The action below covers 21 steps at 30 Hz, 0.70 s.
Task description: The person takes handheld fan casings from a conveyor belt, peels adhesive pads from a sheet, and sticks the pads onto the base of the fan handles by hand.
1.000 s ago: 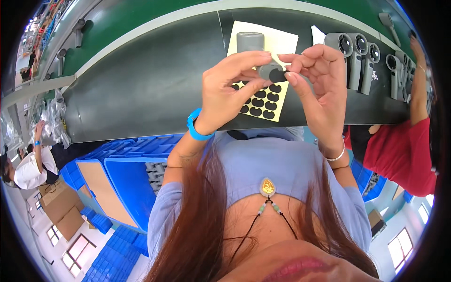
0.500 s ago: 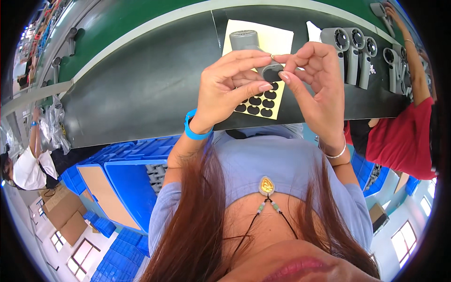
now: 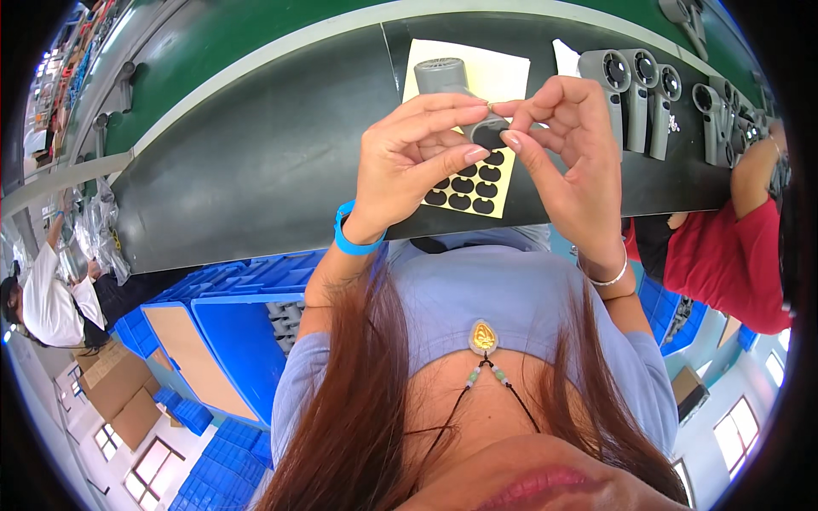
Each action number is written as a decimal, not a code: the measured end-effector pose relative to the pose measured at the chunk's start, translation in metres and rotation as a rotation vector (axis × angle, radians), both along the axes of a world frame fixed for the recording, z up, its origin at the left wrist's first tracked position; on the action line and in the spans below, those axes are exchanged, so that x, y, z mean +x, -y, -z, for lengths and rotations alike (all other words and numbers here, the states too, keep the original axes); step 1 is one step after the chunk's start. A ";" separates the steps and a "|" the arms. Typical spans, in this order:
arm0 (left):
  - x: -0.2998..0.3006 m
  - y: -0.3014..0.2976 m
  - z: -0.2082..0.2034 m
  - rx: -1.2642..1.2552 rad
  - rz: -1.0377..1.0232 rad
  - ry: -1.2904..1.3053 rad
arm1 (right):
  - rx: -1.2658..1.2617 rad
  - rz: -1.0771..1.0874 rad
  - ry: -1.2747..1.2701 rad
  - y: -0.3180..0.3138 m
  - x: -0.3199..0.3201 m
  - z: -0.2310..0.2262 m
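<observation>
A grey handheld fan point(image 3: 440, 77) is held over the table, its round vented head pointing away from me. Its handle end faces me and has a black oval sticker point(image 3: 489, 134) on it. My left hand point(image 3: 417, 145) is closed round the handle end, the thumb below and the fingers above. The thumb and index finger of my right hand point(image 3: 567, 140) pinch the same end from the right, the thumb tip at the sticker's edge. Under both hands lies a pale yellow sheet point(image 3: 503, 72) with rows of black oval stickers point(image 3: 462, 185).
Several grey handheld fans point(image 3: 637, 98) lie to the right on the dark table point(image 3: 256, 153). A green conveyor point(image 3: 230, 38) runs along the far side. Co-workers sit at the left and at the right, in a red sleeve point(image 3: 724, 264). Blue crates point(image 3: 230, 341) stand behind me.
My hands stay at the fan's end, almost unmoved. The co-worker at the right has drawn an arm back from the conveyor, and the left co-worker's arms have shifted.
</observation>
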<state>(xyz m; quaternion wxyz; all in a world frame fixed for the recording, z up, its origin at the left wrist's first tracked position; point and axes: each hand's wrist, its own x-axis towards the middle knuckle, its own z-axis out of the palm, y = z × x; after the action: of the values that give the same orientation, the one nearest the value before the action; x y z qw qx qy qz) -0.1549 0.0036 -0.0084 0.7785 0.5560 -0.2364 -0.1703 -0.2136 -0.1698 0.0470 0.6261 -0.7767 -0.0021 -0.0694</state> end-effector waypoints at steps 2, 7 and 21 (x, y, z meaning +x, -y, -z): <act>0.000 0.000 0.000 0.002 0.003 0.000 | -0.009 0.001 0.003 0.000 0.000 0.000; 0.000 0.000 0.000 0.002 0.000 -0.023 | -0.017 0.008 0.005 -0.001 0.000 0.000; -0.003 0.003 -0.002 -0.028 -0.001 -0.064 | -0.322 0.053 0.011 0.001 -0.008 -0.007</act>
<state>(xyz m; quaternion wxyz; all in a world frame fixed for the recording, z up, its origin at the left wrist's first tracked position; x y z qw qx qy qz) -0.1580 0.0001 -0.0067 0.7935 0.5393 -0.2136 -0.1842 -0.2215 -0.1708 0.0543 0.4915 -0.8663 0.0036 -0.0890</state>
